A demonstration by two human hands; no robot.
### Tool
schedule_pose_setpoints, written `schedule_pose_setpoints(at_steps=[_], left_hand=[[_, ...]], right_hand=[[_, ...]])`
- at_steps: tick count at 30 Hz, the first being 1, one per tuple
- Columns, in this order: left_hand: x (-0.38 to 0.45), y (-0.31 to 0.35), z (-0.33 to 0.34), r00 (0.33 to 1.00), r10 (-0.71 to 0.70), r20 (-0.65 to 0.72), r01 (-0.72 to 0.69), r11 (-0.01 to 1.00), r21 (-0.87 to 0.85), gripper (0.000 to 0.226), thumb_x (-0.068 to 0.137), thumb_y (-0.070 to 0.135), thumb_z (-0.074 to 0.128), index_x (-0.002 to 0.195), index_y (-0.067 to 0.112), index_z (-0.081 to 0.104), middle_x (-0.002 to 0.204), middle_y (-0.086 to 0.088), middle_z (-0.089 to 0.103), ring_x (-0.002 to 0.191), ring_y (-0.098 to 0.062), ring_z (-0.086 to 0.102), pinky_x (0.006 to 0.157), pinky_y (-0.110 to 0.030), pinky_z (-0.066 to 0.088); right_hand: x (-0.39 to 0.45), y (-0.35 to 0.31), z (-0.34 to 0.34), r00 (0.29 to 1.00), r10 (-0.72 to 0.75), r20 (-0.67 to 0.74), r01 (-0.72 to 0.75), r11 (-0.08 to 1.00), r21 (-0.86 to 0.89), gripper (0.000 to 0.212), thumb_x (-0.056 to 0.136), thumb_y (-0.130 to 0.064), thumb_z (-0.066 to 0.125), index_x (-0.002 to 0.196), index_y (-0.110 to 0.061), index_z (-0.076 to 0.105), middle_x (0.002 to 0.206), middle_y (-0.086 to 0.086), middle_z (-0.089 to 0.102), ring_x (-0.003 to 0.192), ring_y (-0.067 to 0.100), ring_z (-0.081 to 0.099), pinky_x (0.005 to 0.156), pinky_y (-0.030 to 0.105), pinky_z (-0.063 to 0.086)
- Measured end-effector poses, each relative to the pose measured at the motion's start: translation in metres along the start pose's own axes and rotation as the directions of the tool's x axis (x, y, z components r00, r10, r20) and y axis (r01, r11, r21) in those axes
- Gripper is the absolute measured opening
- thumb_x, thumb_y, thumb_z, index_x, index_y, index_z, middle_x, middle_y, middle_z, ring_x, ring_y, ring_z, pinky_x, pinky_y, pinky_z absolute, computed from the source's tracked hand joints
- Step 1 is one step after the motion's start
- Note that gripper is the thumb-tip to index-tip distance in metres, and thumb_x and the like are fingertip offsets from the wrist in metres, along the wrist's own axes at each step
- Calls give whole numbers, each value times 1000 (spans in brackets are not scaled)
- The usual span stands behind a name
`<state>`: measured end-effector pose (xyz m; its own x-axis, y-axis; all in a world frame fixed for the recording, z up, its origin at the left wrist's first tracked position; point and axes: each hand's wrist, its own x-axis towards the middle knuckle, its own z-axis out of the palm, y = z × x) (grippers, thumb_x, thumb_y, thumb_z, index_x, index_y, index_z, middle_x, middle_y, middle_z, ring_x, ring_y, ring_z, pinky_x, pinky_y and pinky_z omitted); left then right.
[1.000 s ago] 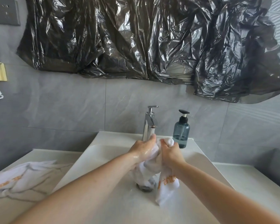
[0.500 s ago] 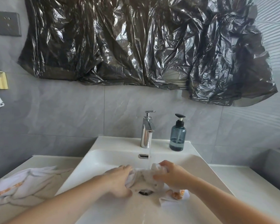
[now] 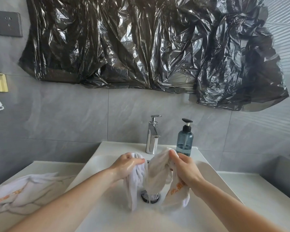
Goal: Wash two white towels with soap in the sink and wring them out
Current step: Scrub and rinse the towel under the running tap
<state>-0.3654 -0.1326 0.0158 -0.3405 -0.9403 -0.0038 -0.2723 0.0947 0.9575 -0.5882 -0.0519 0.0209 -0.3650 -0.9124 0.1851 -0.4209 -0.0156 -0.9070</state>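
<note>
Hands (image 3: 129,166) now apart, towel (image 3: 155,173) raised

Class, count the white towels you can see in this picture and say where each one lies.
2. One towel hangs over the sink, held up by the left hand and right hand. The other towel lies crumpled on the counter left of the sink.

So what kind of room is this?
Most likely a bathroom: a white sink with a chrome tap, a soap pump bottle beside it, and grey tiled walls.
</note>
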Motion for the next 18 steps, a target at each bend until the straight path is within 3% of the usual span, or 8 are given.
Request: schedule_pose_setpoints(at_steps=[2, 5, 8, 11, 13, 15, 18], left_hand=[[-3, 10, -4, 999, 4, -49, -7, 999, -51, 39, 60, 39, 73, 86, 18, 53, 82, 2, 54, 78, -18, 54, 68, -32, 37], [-3, 13, -9, 987, 14, -159, -31, 994, -105, 43, 54, 30, 72, 93, 16, 61, 86, 2, 56, 81, -18, 52, 68, -31, 38], [0, 11, -19, 980, 42, -194, -58, 995, -80, 64, 46, 38, 84, 102, 15, 61, 96, 1, 60, 84, -16, 58, 71, -30, 43], [2, 12, -28, 994, 49, -92, -45, 998, 46, 87, 49, 59, 98, 117, 23, 57, 113, 6, 63, 106, -12, 64, 85, -29, 50], [0, 17, -27, 1000, 23, -12, -22, 991, 129, 65, 73, 51, 94, 123, 28, 59, 119, 4, 63, 109, -11, 65, 86, -28, 52], [3, 22, -23, 999, 33, 41, -40, 980, 194, 34, 87, 27, 83, 117, 27, 68, 118, -1, 68, 102, -11, 67, 88, -28, 55], [8, 30, -12, 989, 135, 53, -144, 950, 276, 33, 88, 3, 74, 115, 21, 73, 112, 1, 68, 100, -9, 65, 82, -16, 51]], right_hand=[[0, -3, -1, 1000, -8, 20, 6, 995, 96, 43, 105, -50, 47, 91, -19, 73, 79, 1, 76, 67, 11, 68, 64, 26, 51], [2, -1, -5, 1000, -17, -7, 18, 979, 204, 38, 108, -41, 46, 102, -16, 74, 96, 10, 78, 82, 24, 76, 73, 34, 55], [5, -1, -11, 996, 14, -93, 7, 974, 225, 46, 107, -47, 45, 97, -11, 72, 82, 4, 77, 66, 16, 70, 66, 33, 51], [7, -4, -20, 986, 16, -163, 26, 966, 256, 49, 104, -50, 49, 90, -7, 68, 68, 1, 67, 53, 9, 57, 61, 31, 44], [10, -1, -23, 980, 0, -197, 56, 960, 276, 46, 102, -51, 53, 91, -10, 71, 70, 2, 69, 54, 9, 60, 62, 31, 47], [13, 4, -26, 972, -1, -237, 68, 959, 276, 42, 97, -54, 57, 89, -16, 73, 77, 4, 74, 64, 15, 67, 66, 34, 52], [15, 8, -31, 965, -9, -261, 55, 984, 169, 32, 91, -48, 61, 85, -19, 73, 82, 5, 74, 76, 24, 68, 72, 38, 52]])
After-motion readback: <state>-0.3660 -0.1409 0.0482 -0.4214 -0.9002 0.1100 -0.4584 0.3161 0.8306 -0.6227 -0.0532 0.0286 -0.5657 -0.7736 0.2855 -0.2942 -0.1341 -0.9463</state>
